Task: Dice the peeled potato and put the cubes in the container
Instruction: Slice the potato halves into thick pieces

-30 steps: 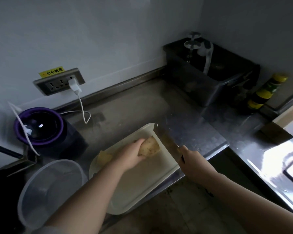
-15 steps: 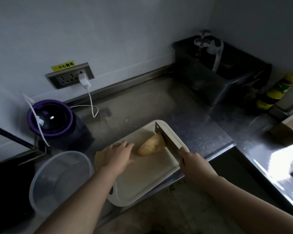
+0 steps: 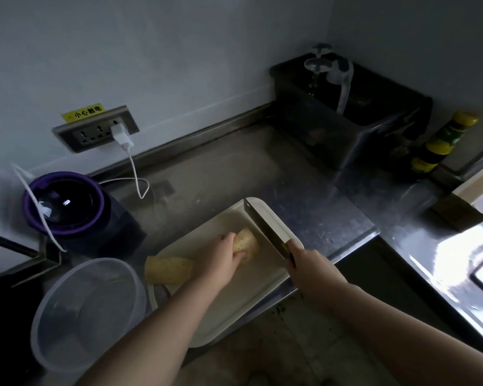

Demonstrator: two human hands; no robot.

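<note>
- now the left hand (image 3: pixel 221 254) has its fingers curled over a potato piece (image 3: pixel 247 242) on the cutting board (image 3: pixel 234 307), pinning it down.
- that piece lies at 1 o'clock from the left hand, with its long axis about 7 to 1 o'clock.
- the right hand (image 3: pixel 308 264) grips the cleaver (image 3: pixel 265 227); its blade runs 11 to 5 o'clock, just beside the piece at its 3 o'clock side.
- a second potato piece (image 3: pixel 169 270) lies at 9 o'clock from the left hand, and the container (image 3: pixel 67 330) at 8 o'clock.

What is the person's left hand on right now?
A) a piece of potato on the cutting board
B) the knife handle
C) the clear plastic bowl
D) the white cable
A: the left hand grips a potato piece on the cutting board, while the right hand holds the cleaver.
</note>
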